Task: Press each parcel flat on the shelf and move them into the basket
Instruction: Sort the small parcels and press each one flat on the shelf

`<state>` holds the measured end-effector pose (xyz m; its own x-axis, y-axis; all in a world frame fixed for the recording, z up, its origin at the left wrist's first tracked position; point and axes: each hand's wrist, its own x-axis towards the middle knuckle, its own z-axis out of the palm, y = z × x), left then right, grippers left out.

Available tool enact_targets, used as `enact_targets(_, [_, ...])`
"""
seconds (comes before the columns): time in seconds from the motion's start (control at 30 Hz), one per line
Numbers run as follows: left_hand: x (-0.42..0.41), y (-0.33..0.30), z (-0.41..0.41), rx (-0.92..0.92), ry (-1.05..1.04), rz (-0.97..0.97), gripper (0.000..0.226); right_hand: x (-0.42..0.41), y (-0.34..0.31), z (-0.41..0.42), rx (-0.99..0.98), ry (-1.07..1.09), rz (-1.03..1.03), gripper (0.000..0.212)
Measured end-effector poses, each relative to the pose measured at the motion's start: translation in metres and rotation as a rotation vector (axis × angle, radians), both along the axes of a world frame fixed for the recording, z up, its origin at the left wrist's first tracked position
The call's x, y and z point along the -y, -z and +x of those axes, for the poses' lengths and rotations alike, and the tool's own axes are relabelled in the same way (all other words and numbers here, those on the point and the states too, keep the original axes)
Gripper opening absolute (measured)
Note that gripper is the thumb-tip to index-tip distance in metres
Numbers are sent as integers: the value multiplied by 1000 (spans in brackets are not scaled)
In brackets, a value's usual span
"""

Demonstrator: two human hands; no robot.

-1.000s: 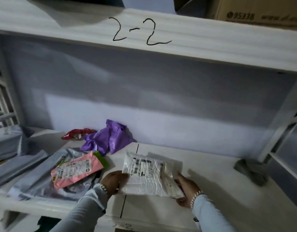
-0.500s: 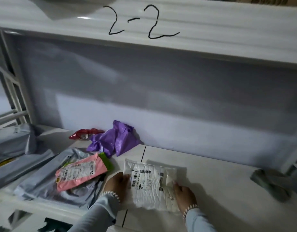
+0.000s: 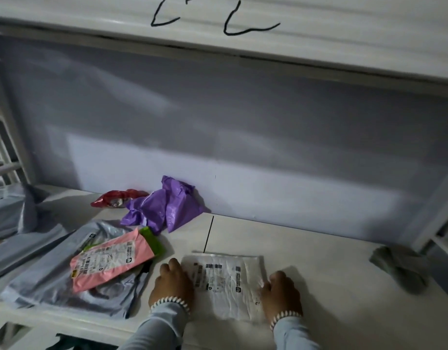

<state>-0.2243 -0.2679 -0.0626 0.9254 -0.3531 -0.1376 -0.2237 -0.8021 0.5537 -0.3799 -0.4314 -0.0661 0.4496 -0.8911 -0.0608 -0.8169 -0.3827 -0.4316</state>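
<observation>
Both hands (image 3: 173, 286) (image 3: 281, 293) flanking white parcel (image 3: 228, 284)

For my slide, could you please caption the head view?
Both hands, left hand and right hand, press a white parcel flat on the shelf.

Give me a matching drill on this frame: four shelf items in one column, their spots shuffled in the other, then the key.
Items
1. white parcel
2. pink parcel
3. purple bag
4. grey cloth

Places
A. at the back wall, crumpled, beside a red packet
B. far right of the shelf, alone
C. between the left hand and the right hand, near the front edge
D. lying on top of a grey mailer at the left

Pairs: 1-C, 2-D, 3-A, 4-B
</observation>
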Motion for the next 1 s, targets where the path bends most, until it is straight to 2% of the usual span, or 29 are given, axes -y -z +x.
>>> enact_targets(0.07, [2,-5,-2,114,28,95,43,-3,-3,5,-25,-5,-160,35])
enact_targets(0.13, [7,-7,-6,221,164,132,58,-10,-4,14,68,-125,-285,51])
enact_targets(0.2, [16,-4,-12,244,339,157,63,-21,-6,28,74,-301,-294,70])
enact_targets(0.27, [26,3,-19,230,453,207,63,-28,-3,40,-22,-429,-255,79])
enact_targets(0.37, [32,17,-21,258,480,230,63,-30,9,50,-86,-463,-257,78])
enact_targets(0.5, [30,33,-21,308,464,235,73,-32,29,49,-100,-383,-288,65])
enact_targets(0.57, [31,36,-22,304,463,233,68,-34,35,50,-113,-370,-298,61])
enact_targets(0.8, [31,40,-21,274,465,233,63,-31,39,49,-229,-436,-247,75])
enact_targets(1.0, [33,35,-20,234,471,281,63,-33,29,51,-280,-449,-189,62])
